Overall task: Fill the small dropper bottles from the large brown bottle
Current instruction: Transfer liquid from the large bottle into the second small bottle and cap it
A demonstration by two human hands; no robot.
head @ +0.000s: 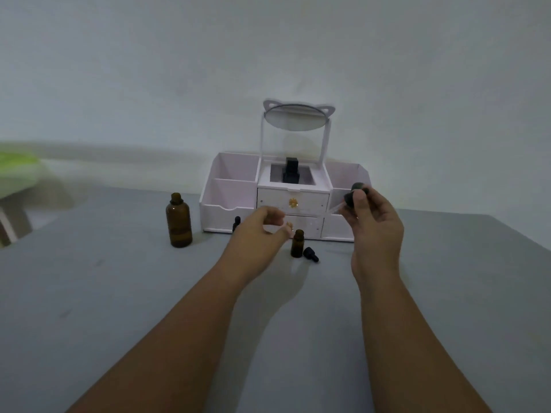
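Head view, the only one.

Landmark: white plastic organiser (293, 201) with drawers and a cat-eared round mirror, at the far side of the grey surface (119, 293).

Large brown glass bottle (179, 220): upright, uncapped, left of the organiser, well apart from both hands.

Small brown glass dropper bottle (297, 243): upright, neck open, just in front of the organiser's lower drawer. Black dropper cap (310, 254) on its side just beside it; touching or not, cannot tell.

Black-capped small bottle (236, 223): at the organiser's front-left corner, half hidden behind the left hand.

Right hand (375, 228): raised before the organiser's right compartments, fingers pinching a black-bulbed dropper (354, 193), clear pipette slanting down and left.

Left hand (262, 231): in front of the lower drawer, fingers loosely curled, thumb toward forefinger. Pinching the pipette tip or grasping nothing: cannot tell, too blurred.

Liquid in the pipette: cannot tell.

Judged step: transfer by dropper, filling barely begun.

To do well:
- Squeeze the bulb before the tip enters the large bottle, then release slowly.
- Keep the tip downward in transit.
- Steady the light small bottle with the left hand.
- Centre the tip over the narrow neck before discharging.
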